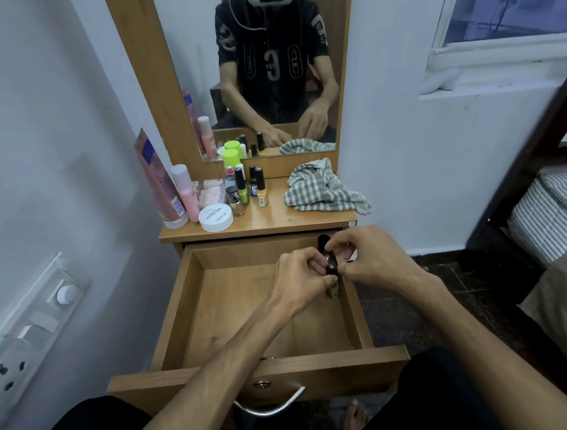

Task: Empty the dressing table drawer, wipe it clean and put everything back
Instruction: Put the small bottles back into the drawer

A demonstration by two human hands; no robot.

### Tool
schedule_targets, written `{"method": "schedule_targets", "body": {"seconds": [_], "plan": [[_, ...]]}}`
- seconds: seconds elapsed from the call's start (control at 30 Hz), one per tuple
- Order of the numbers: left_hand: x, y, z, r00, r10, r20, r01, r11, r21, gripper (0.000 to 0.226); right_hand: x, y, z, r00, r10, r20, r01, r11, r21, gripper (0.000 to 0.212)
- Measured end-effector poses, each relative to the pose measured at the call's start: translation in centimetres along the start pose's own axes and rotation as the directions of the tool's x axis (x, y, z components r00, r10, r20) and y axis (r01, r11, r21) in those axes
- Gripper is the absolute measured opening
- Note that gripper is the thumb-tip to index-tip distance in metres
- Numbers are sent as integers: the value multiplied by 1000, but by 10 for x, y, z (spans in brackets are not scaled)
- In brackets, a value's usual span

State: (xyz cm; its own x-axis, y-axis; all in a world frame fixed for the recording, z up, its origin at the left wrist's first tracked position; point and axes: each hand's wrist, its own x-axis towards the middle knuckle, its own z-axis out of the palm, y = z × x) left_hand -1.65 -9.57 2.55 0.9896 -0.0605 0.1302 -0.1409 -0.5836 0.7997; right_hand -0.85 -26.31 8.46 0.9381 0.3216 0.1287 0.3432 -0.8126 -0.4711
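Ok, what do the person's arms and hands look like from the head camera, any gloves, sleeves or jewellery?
Both hands, left hand and right hand, are bare: no gloves, and no rings, watch or bands show on the fingers or wrists. The forearms are uncovered as well. In the mirror the person wears a black short-sleeved T-shirt with pale grey printed lettering on the chest and sleeve.

Wooden dressing table top (276, 220), bottles (242, 187), white jar (215, 217) at left, checked cloth (323, 190) crumpled at right

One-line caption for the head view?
Both hands grasp small dark bottles at the open drawer's right wall.
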Motion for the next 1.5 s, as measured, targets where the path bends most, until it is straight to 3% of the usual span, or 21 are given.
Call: {"method": "schedule_targets", "body": {"seconds": [0.13,0.23,0.33,0.43,0.6,0.7,0.83,1.07,1.13,1.27,1.4,1.5], "plan": [[-3,5,-18,1000,-9,-17,8,998,-59,25,16,-22,-11,996,-16,-88,20,999,49,31],[-2,10,-45,971,84,-223,-85,996,8,10,42,-40,-10,978,-45,-201,65,994,91,27],[12,12,-84,875,144,-461,-92,987,134,7,78,-57,-2,949,-41,-313,83,989,121,24],[33,12,-122,827,175,-535,-32,964,266,14,111,-76,5,926,-13,-376,72,987,142,34],[61,5,-142,884,221,-411,86,788,610,33,151,-99,15,925,-50,-376,74,996,47,34],[68,4,-139,914,193,-358,111,729,676,33,163,-100,19,937,-32,-347,31,999,-7,20],[66,5,-135,906,225,-358,77,745,662,30,156,-91,15,935,-21,-353,42,998,51,13],[17,21,-126,861,315,-399,-80,859,505,14,65,-69,-21,932,-2,-362,103,960,261,24],[-5,27,-118,901,272,-339,-115,902,417,13,30,-65,-31,960,-5,-280,100,941,324,23],[-35,28,-90,986,138,-89,-97,928,361,15,-24,-49,-24,994,32,-109,5,947,322,22],[-49,27,-56,996,83,45,-94,908,408,16,-51,-28,1,998,56,-35,-48,978,203,19],[-51,29,-37,996,31,80,-60,920,388,15,-56,-17,14,997,50,-56,-42,991,126,20]]}}
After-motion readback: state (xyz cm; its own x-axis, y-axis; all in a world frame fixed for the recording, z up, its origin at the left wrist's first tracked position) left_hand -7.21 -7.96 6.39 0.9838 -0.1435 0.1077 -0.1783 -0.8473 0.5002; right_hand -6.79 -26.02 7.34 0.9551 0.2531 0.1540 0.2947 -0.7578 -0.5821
